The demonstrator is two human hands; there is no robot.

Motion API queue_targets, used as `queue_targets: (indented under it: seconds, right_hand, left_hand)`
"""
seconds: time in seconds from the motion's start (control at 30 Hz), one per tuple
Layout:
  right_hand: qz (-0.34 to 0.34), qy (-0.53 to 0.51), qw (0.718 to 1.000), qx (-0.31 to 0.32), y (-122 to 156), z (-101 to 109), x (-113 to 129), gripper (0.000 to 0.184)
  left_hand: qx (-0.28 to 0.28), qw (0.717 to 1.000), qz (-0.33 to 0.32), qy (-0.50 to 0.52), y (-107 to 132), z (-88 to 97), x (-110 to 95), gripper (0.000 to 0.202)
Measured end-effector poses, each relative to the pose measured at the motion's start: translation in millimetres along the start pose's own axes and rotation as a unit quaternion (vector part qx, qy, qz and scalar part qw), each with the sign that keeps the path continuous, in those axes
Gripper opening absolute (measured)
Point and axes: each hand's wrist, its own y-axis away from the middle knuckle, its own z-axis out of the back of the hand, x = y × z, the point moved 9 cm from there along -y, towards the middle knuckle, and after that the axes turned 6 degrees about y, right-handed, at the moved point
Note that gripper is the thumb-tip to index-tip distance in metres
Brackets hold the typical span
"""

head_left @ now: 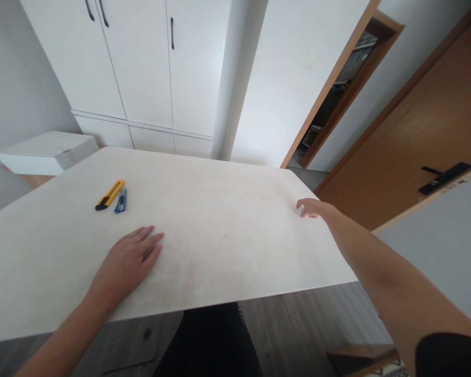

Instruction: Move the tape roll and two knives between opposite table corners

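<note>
My left hand (131, 257) lies flat on the white tabletop (220, 220), palm down, its fingers stretched out and holding nothing. Just beyond its fingertips are two box cutters lying side by side. The larger is a yellow utility knife (110, 195) with a black end; the smaller is a blue utility knife (121, 201). Over at the table's right edge, my right hand (311, 207) is closed around a small white object (301, 209). Most of that object is hidden by the fingers, so its kind cannot be made out.
A white box-like piece (49, 149) stands beyond the table's far left edge. White cabinets (141, 63) with dark handles line the wall behind. To the right are a wooden door (412, 125) with a black handle and a narrow opening in a wooden frame. Grey flooring (298, 330) shows below the table.
</note>
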Motion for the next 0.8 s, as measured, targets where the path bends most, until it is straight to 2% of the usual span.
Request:
queue_targets:
  seconds: [0.07, 0.17, 0.47, 0.67, 0.73, 0.8]
  right_hand:
    - [-0.011, -0.023, 1.000, -0.001, -7.1, -7.3, -20.0, 0.056]
    - [-0.012, -0.057, 0.998, 0.004, -15.0, -12.5, -28.5, 0.054]
    - [-0.008, -0.063, 0.997, 0.033, -28.8, -17.8, -29.8, 0.056]
    - [-0.012, -0.045, 0.998, 0.037, -23.4, -16.0, -30.9, 0.064]
    - [-0.017, -0.011, 1.000, 0.024, -19.1, -11.3, -29.2, 0.071]
    - [-0.034, 0.053, 0.998, -0.029, -16.0, 1.9, -22.6, 0.077]
  left_hand:
    - [-0.004, 1.000, -0.002, 0.002, 0.3, -0.8, 2.1, 0.054]
    - [-0.009, 1.000, -0.008, 0.004, 1.0, -2.0, 4.4, 0.054]
    - [-0.014, 1.000, -0.011, 0.016, 2.6, -1.8, 6.5, 0.057]
    - [-0.009, 1.000, -0.014, 0.001, 2.1, -5.3, 7.2, 0.054]
    - [-0.009, 1.000, -0.007, -0.004, 1.9, -3.0, 3.8, 0.050]
    - [-0.008, 1.000, 0.003, -0.003, 1.6, 1.0, -2.0, 0.047]
